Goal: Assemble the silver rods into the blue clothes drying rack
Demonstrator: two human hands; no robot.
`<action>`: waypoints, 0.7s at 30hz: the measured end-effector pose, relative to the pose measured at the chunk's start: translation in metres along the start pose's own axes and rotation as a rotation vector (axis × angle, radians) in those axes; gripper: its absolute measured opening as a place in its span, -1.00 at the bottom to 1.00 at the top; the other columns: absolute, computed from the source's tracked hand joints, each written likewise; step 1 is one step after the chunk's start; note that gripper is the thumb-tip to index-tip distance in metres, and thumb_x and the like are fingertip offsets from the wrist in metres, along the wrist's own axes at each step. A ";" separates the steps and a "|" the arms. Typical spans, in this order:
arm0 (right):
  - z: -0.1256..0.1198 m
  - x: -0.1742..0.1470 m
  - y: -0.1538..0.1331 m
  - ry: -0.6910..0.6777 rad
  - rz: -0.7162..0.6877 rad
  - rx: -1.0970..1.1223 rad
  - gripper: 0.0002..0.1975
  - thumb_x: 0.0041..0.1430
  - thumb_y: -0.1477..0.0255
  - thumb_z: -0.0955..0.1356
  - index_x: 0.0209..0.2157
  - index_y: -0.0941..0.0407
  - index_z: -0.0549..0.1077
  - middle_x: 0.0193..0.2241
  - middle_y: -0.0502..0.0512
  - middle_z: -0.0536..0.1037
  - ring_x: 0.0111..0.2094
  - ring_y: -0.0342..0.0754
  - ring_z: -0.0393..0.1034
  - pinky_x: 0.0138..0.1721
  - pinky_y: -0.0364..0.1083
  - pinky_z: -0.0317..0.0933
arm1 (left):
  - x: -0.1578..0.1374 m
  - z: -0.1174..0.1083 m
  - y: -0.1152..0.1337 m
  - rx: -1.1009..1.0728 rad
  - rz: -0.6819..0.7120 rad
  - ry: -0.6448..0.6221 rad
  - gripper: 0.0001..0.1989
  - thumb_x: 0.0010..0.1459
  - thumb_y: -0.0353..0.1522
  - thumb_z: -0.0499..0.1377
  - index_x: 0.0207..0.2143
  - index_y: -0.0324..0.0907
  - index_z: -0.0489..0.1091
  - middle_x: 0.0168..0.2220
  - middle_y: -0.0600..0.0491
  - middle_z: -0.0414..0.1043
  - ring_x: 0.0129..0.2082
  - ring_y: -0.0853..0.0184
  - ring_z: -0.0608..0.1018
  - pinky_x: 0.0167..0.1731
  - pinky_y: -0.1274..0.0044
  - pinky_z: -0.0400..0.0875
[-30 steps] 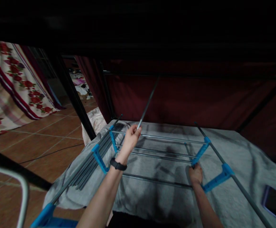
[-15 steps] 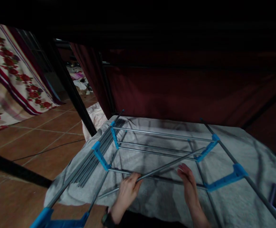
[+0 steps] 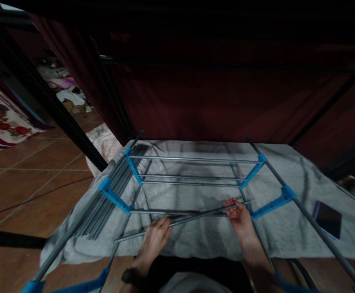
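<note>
A grey metal rod [image 3: 195, 216] lies slanted across a drying rack frame [image 3: 192, 159] made of grey bars and blue plastic connectors. My left hand [image 3: 155, 240] grips the rod near its lower left end. At the rod's upper right end, my right hand [image 3: 240, 215] holds it close to a blue connector [image 3: 271, 204]. The rack rests on a grey blanket [image 3: 287, 232].
A bundle of loose grey rods [image 3: 110, 195] lies along the rack's left side. A dark phone [image 3: 327, 219] sits on the blanket at the right. Dark red cloth hangs behind. Brown tile floor, a black post and a floral cloth are at the left.
One second ago my left hand held the rod upright; it has come down across the rack, and my right hand has left the connector and taken the rod's right end.
</note>
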State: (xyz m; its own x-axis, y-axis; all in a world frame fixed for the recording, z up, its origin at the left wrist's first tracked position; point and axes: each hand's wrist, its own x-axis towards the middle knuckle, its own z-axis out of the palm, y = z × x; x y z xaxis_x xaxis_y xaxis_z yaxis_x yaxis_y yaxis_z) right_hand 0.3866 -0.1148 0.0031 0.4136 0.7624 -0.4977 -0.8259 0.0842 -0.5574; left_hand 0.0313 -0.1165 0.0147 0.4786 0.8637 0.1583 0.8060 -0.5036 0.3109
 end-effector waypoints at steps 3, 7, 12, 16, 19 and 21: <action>-0.009 -0.002 -0.004 0.003 0.018 0.015 -0.81 -0.05 0.61 0.41 -0.38 0.10 0.40 -0.49 -0.10 0.49 -0.45 -0.18 0.45 -0.35 -0.18 0.46 | -0.005 0.005 -0.005 0.018 -0.016 -0.055 -0.70 0.35 -0.33 -0.04 -0.12 -0.06 0.50 -0.15 0.00 0.58 -0.20 0.21 0.60 -0.11 0.35 0.50; -0.021 -0.018 0.006 -0.002 0.088 0.042 -0.78 -0.06 0.63 0.41 -0.35 0.09 0.39 -0.48 -0.12 0.48 -0.45 -0.20 0.44 -0.33 -0.19 0.45 | -0.008 0.008 -0.004 0.001 0.019 -0.079 -0.68 0.37 -0.35 -0.06 -0.10 -0.10 0.49 -0.15 0.00 0.57 -0.17 0.23 0.60 -0.08 0.37 0.47; -0.047 -0.038 0.022 0.031 0.165 0.041 -0.76 -0.12 0.59 0.43 -0.36 0.08 0.41 -0.52 -0.14 0.44 -0.49 -0.19 0.41 -0.40 -0.20 0.41 | -0.004 0.010 0.010 0.019 0.093 -0.139 -0.75 0.37 -0.38 -0.01 -0.15 -0.11 0.48 -0.17 0.01 0.56 -0.17 0.24 0.58 -0.07 0.39 0.42; -0.070 -0.042 0.021 0.053 0.187 -0.026 -0.74 -0.13 0.59 0.43 -0.34 0.07 0.42 -0.52 -0.15 0.44 -0.49 -0.20 0.41 -0.40 -0.19 0.41 | 0.001 0.013 0.029 0.031 0.129 -0.194 -0.83 0.36 -0.39 0.05 -0.18 -0.12 0.46 -0.19 0.03 0.54 -0.19 0.26 0.56 -0.06 0.40 0.37; -0.078 -0.040 0.018 0.049 0.222 -0.065 -0.71 -0.14 0.57 0.45 -0.30 0.08 0.44 -0.49 -0.14 0.45 -0.47 -0.19 0.43 -0.38 -0.18 0.42 | 0.005 0.018 0.040 0.022 0.153 -0.190 -0.85 0.36 -0.35 0.08 -0.18 -0.12 0.44 -0.21 0.03 0.53 -0.19 0.28 0.55 -0.05 0.42 0.34; -0.080 -0.038 0.017 0.051 0.231 -0.084 -0.69 -0.15 0.56 0.46 -0.29 0.07 0.44 -0.48 -0.13 0.45 -0.46 -0.18 0.42 -0.37 -0.17 0.42 | 0.007 0.023 0.044 0.022 0.172 -0.197 -0.86 0.37 -0.33 0.08 -0.17 -0.13 0.43 -0.20 0.03 0.52 -0.17 0.29 0.54 -0.04 0.43 0.33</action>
State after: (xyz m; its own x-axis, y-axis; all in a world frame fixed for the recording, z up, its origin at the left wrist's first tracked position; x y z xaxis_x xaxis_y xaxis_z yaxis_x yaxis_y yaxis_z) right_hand 0.3871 -0.1936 -0.0407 0.2381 0.7217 -0.6500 -0.8669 -0.1439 -0.4772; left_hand 0.0780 -0.1325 0.0077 0.6662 0.7455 0.0206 0.7133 -0.6450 0.2743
